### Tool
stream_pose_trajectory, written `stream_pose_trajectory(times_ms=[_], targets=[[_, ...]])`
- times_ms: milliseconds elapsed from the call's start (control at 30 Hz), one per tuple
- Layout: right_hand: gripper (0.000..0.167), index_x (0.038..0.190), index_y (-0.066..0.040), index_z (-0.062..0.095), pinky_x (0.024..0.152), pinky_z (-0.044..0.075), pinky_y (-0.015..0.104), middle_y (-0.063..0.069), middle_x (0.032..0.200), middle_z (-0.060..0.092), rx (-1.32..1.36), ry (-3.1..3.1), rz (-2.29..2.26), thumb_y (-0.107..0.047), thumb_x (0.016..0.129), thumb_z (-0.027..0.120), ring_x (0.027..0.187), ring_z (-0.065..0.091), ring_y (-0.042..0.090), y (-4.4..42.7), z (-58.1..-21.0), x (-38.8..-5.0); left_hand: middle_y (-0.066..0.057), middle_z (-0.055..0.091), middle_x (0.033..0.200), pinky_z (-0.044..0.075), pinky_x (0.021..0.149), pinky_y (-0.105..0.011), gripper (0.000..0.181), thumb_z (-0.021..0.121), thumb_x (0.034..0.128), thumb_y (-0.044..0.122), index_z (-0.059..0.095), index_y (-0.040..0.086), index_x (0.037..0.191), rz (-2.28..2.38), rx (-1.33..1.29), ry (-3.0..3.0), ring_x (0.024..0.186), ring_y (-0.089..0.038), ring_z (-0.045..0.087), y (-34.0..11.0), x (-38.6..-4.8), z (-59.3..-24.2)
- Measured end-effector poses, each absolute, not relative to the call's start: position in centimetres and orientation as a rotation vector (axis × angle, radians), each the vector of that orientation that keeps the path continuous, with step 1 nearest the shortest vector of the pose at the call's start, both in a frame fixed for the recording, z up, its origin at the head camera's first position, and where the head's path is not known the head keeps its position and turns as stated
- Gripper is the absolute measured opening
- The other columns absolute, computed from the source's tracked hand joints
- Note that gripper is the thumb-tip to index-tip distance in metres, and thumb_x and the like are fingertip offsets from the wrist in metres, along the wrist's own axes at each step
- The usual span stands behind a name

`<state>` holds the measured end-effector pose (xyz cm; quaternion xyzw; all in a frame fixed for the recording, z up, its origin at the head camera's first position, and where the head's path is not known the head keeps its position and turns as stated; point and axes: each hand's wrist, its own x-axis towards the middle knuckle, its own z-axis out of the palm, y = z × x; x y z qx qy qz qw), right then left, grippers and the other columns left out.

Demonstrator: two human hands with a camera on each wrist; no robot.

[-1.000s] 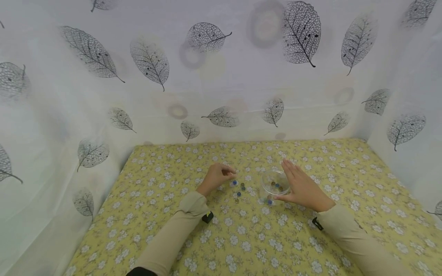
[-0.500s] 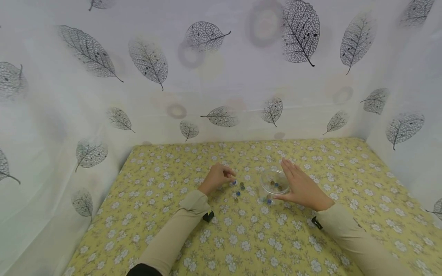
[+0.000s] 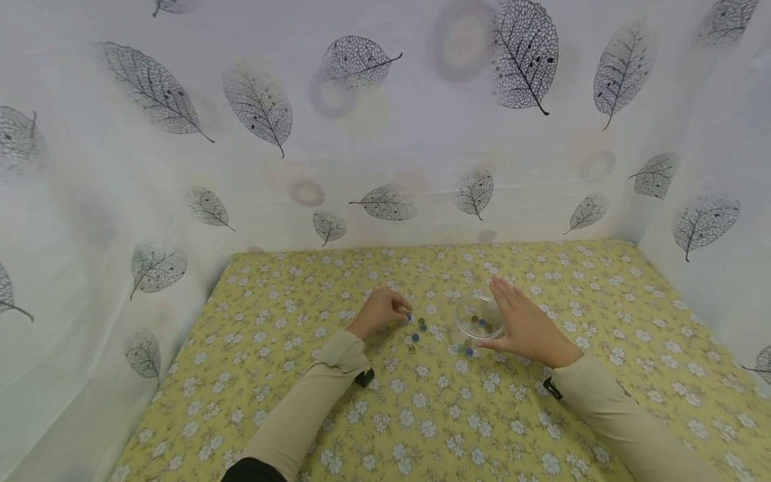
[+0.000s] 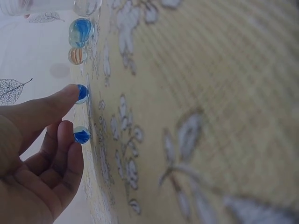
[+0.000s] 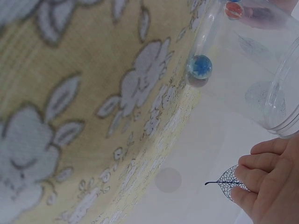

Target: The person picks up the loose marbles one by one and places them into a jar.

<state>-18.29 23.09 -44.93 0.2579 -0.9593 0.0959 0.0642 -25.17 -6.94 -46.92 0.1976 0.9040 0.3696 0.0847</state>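
Observation:
My left hand [image 3: 382, 311] is low over the flowered cloth, thumb and fingers bent and apart around a blue marble [image 3: 409, 316]. In the left wrist view a blue-swirled marble [image 4: 81, 135] lies by the fingertips, and another blue marble [image 4: 82, 94] shows partly behind the thumb. Several loose marbles [image 3: 415, 338] lie just to the right of that hand. My right hand [image 3: 527, 328] holds an upright clear jar [image 3: 460, 330] between thumb and fingers. Inside it are several marbles [image 3: 482, 323]; the right wrist view shows a blue one [image 5: 202, 66] and an orange-red one [image 5: 234, 10].
Yellow flowered cloth [image 3: 421, 428] covers the table. White leaf-print sheets [image 3: 409, 134] hang behind it and at both sides. A blue marble [image 3: 469, 351] shows at the jar's near side; whether it is inside or outside cannot be told from the head view.
My left hand has shifted slightly toward me, and its fingertips have come down to the blue marble, partly covering it. The right hand and jar have stayed in place.

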Motion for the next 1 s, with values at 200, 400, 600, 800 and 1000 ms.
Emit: stream_pose_trajectory(times_ms=[200, 400, 600, 800, 1000], targets=[[0.116, 0.15, 0.002, 0.011, 0.113, 0.019, 0.056, 0.024, 0.155, 0.015, 0.771, -2.907, 0.293, -0.064, 0.073, 0.067, 0.141, 0.019, 0.042, 23.07, -44.86, -18.32, -0.007, 0.069, 0.082, 0.051, 0.065, -0.021, 0.016, 0.074, 0.0775, 0.005, 0.074, 0.006, 0.093, 1.083, 0.568, 2.701, 0.07, -0.01, 0.058, -6.85, -25.12, -46.87], [0.115, 0.149, 0.003, 0.011, 0.113, 0.02, 0.056, 0.025, 0.155, 0.015, 0.771, -2.908, 0.299, -0.062, 0.073, 0.068, 0.141, 0.02, 0.042, 23.01, -44.71, -18.24, -0.005, 0.069, 0.081, 0.051, 0.065, -0.022, 0.015, 0.075, 0.0774, 0.005, 0.074, 0.007, 0.093, 1.064, 0.536, 2.695, 0.069, -0.01, 0.058, -6.75, -25.13, -46.96], [0.114, 0.149, 0.003, 0.011, 0.113, 0.02, 0.055, 0.025, 0.155, 0.015, 0.77, -2.918, 0.309, -0.06, 0.074, 0.069, 0.141, 0.019, 0.042, 22.98, -44.66, -18.23, -0.004, 0.068, 0.079, 0.05, 0.063, -0.022, 0.014, 0.074, 0.0779, 0.003, 0.075, 0.007, 0.092, 1.064, 0.5, 2.672, 0.066, -0.009, 0.057, -6.77, -25.13, -47.0], [0.114, 0.149, 0.003, 0.011, 0.113, 0.019, 0.056, 0.025, 0.155, 0.014, 0.771, -2.918, 0.307, -0.061, 0.074, 0.069, 0.141, 0.019, 0.043, 22.96, -44.66, -18.21, -0.003, 0.067, 0.072, 0.047, 0.058, -0.021, 0.013, 0.074, 0.0776, 0.003, 0.075, 0.006, 0.09, 1.045, 0.516, 2.659, 0.058, -0.009, 0.052, -6.81, -25.11, -47.06], [0.114, 0.149, 0.003, 0.012, 0.113, 0.02, 0.056, 0.024, 0.155, 0.014, 0.768, -2.913, 0.309, -0.061, 0.073, 0.069, 0.141, 0.019, 0.043, 22.9, -44.63, -18.1, -0.003, 0.068, 0.075, 0.048, 0.061, -0.02, 0.011, 0.075, 0.0776, 0.004, 0.075, 0.007, 0.089, 1.022, 0.547, 2.673, 0.061, -0.008, 0.054, -6.83, -25.06, -47.14]])
